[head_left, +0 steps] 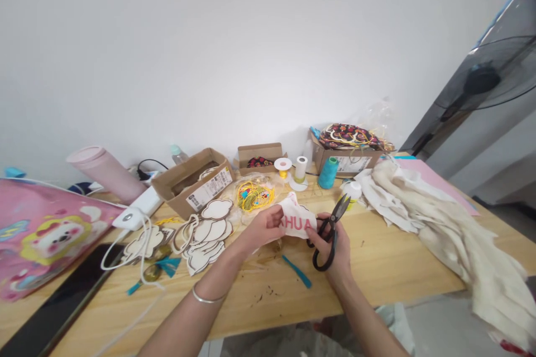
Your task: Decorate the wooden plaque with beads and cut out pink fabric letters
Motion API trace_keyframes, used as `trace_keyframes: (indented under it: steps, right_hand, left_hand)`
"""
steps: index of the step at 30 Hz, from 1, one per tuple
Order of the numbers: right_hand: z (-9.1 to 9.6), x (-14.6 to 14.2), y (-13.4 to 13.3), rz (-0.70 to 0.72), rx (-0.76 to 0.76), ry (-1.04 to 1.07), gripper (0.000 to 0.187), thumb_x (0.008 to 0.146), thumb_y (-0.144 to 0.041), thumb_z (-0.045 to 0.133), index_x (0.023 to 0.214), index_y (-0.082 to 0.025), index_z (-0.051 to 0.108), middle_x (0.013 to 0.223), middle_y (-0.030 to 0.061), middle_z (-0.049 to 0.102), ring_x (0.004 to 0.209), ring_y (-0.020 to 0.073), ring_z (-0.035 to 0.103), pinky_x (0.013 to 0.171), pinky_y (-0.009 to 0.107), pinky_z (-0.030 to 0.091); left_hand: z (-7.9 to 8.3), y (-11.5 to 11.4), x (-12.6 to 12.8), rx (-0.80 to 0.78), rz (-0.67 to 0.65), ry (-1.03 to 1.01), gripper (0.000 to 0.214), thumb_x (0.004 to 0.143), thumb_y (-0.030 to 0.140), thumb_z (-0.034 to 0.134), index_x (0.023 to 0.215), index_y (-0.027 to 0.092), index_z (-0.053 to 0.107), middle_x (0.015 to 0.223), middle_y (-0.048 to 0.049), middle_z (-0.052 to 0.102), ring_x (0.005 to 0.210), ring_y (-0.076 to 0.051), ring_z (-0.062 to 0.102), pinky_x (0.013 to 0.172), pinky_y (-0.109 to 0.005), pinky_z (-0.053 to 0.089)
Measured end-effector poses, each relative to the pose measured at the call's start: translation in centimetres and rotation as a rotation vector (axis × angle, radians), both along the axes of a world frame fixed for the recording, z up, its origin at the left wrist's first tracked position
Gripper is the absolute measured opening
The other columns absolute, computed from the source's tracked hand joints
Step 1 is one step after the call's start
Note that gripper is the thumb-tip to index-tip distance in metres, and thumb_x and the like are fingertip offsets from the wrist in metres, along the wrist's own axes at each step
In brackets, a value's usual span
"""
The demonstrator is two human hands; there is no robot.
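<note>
My left hand [263, 230] pinches a piece of white cloth [296, 217] with pink letters, "HUA" legible, above the middle of the table. Black-handled scissors [332, 223] are in my right hand [341, 251], their blades parted slightly and pointing up and away. My right thumb also presses on the cloth's right edge. A teal tassel [297, 271] lies on the wood just below my hands. To the left of my left hand lie several white cloud-shaped pieces [207, 230] with dark outlines. What lies behind the cloth is mostly hidden.
Behind stand an open cardboard box [176, 192], a yellow cord bundle [255, 196], a teal thread cone [328, 173] and a filled box [352, 159]. Cream fabric [435, 223] drapes off the right edge. Left are a phone [62, 301], white cable and pink tumbler [106, 173].
</note>
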State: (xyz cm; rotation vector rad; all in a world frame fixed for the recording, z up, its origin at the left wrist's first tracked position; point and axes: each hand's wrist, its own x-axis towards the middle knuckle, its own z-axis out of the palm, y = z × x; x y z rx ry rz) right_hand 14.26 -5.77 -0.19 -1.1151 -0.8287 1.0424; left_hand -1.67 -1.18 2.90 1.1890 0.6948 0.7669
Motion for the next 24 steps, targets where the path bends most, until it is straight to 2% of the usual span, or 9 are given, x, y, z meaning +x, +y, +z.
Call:
trace_keyframes:
  steps: [5,8,13,17,24]
  right_hand:
    - [-0.3,-0.2,0.1,0.006,-0.015,-0.007,0.039,0.061,-0.031,0.072,0.09,-0.02,0.047,0.067,-0.0032,0.059,0.052,0.0103,0.052,0.047,0.024,0.043]
    - [0.0,-0.5,-0.1,0.006,-0.023,-0.03,0.038,0.061,-0.031,0.072,0.089,-0.02,0.049,0.063,-0.0043,0.056,0.051,0.0096,0.05,0.047,0.023,0.043]
    - [0.2,-0.7,-0.4,0.008,-0.024,0.006,0.038,0.062,-0.034,0.071,0.09,-0.02,0.05,0.071,-0.0009,0.06,0.058,0.0118,0.055,0.05,0.024,0.044]
    - [-0.3,-0.5,-0.3,0.023,-0.008,0.033,0.037,0.063,-0.031,0.07,0.092,-0.021,0.049,0.071,-0.0016,0.059,0.06,0.0112,0.055,0.052,0.023,0.044]
    - [-0.6,-0.3,-0.1,-0.069,0.01,0.063,0.039,0.057,-0.023,0.074,0.089,-0.021,0.052,0.07,-0.0041,0.056,0.057,0.0084,0.052,0.053,0.022,0.046]
  left_hand:
    - [-1.0,-0.2,0.0,-0.005,0.094,0.009,0.033,0.064,0.023,0.069,0.093,0.016,0.055,0.093,-0.0064,0.063,0.091,-0.018,0.057,0.076,-0.028,0.045]
    - [-0.6,-0.5,0.0,0.008,0.088,-0.012,0.036,0.063,0.023,0.071,0.094,0.016,0.055,0.097,-0.0071,0.063,0.092,-0.019,0.058,0.078,-0.03,0.044]
    - [0.0,-0.8,-0.3,-0.015,0.062,-0.005,0.034,0.064,0.018,0.068,0.095,0.016,0.053,0.098,-0.0077,0.062,0.087,-0.019,0.059,0.075,-0.031,0.046]
    - [-0.3,-1.0,-0.2,-0.01,0.02,0.035,0.028,0.064,0.015,0.067,0.087,0.016,0.051,0.094,-0.0053,0.062,0.085,-0.018,0.058,0.072,-0.029,0.046]
    - [-1.3,-1.1,0.0,0.022,0.015,0.135,0.03,0.064,0.019,0.067,0.086,0.016,0.047,0.086,-0.0041,0.06,0.078,-0.017,0.057,0.066,-0.029,0.045]
